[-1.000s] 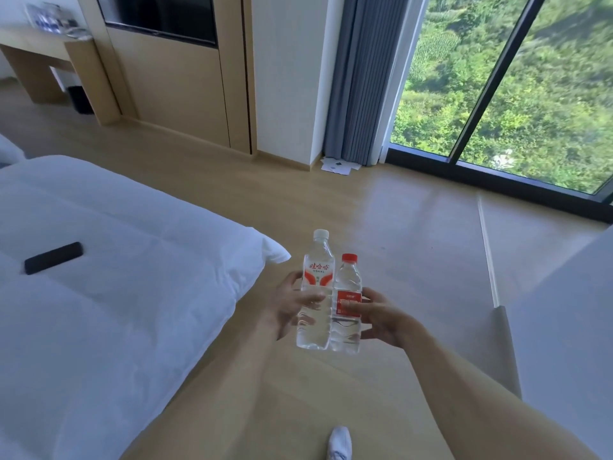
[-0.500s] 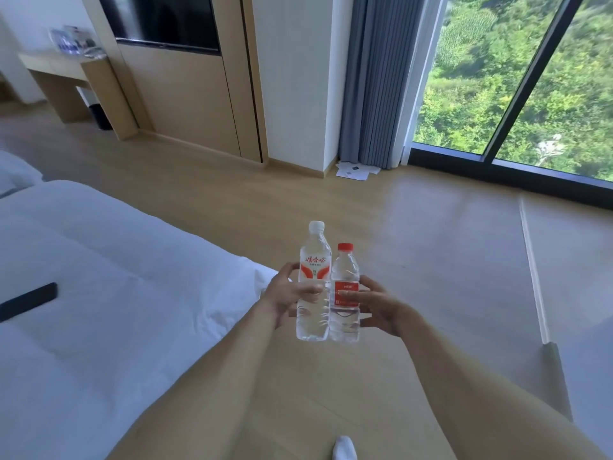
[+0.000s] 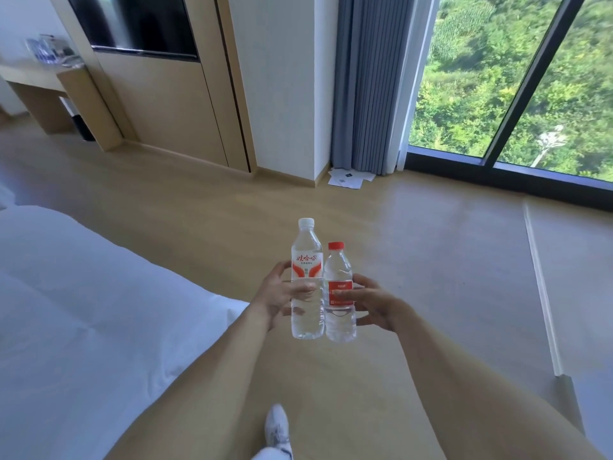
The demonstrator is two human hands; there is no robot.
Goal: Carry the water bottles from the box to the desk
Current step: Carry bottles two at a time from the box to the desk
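Two clear water bottles stand upright side by side in front of me, above the wooden floor. My left hand (image 3: 277, 293) grips the taller white-capped bottle (image 3: 306, 260) round its middle. My right hand (image 3: 371, 305) grips the shorter red-capped bottle (image 3: 339, 270) at its red label. The bottles touch each other. The wooden desk (image 3: 39, 78) stands far off at the upper left, with several small items on its top. No box is in view.
A white bed (image 3: 83, 310) fills the left side, its corner close to my left arm. A wooden wall panel with a dark screen (image 3: 139, 24), grey curtain (image 3: 368, 84) and big window (image 3: 514, 78) lie ahead. White papers (image 3: 348, 176) lie on the floor. My white shoe (image 3: 277, 426) shows below.
The view has swung left and moved forward: the desk and wall panel appear larger, the phone on the bed has left the frame. Both hands keep holding the bottles the same way.
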